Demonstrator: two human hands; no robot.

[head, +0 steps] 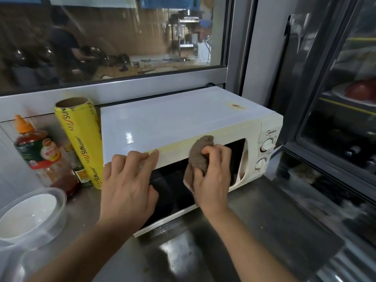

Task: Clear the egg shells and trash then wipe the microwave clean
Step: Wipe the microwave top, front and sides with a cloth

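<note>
A white microwave (pixel 183 117) stands on a steel counter (pixel 254 220), its door closed and its dark window facing me. My right hand (pixel 213 176) grips a brown cloth (pixel 200 153) and presses it against the door's upper front, just left of the handle. My left hand (pixel 130 184) rests with fingers spread on the door's upper left corner, fingertips on the top edge. No egg shells or trash are visible.
A yellow cling-film roll (pixel 83 139) leans against the microwave's left side. Sauce bottles (pixel 40 153) stand further left, with a clear plastic container holding a white bowl (pixel 30 216) in front. A glass-door fridge (pixel 335 119) stands at the right. A window runs behind.
</note>
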